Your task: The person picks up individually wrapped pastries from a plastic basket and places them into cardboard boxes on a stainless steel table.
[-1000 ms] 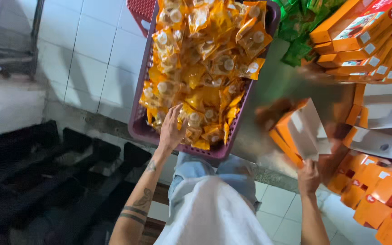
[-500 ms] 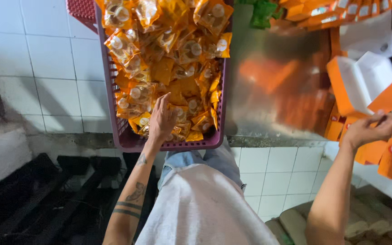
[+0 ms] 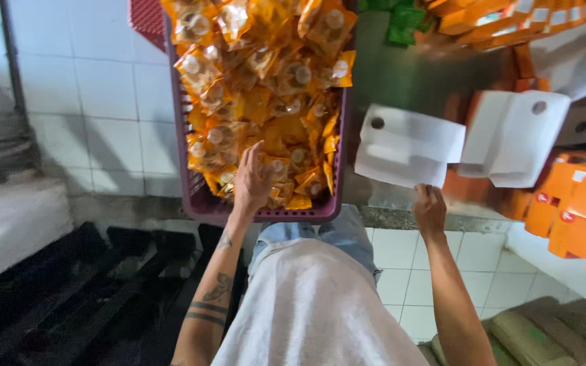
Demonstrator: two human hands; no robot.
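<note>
1. While black slatted pallets fill the floor at 8 o'clock, a white tiled wall rises behind them at 10 o'clock.
2. Just right of that wall, a purple plastic basket sits on the table's near edge, piled high with orange sachets that have clear round windows.
3. At the basket's near end, around 6 o'clock of the heap, the left hand lies palm down on the sachets with fingers spread and curling into them; whether it has clenched on one, I cannot tell.
4. Right of the basket, the steel table shows bare metal, with green packets at 12 o'clock.
5. Near the table's front edge, the right hand pinches the lower edge of a flat white carton with a round hole, holding it up.
6. At 2 o'clock another white carton lies just beside it.
7. Orange boxes are stacked at 3 o'clock, and more line the 1 o'clock corner.
</note>
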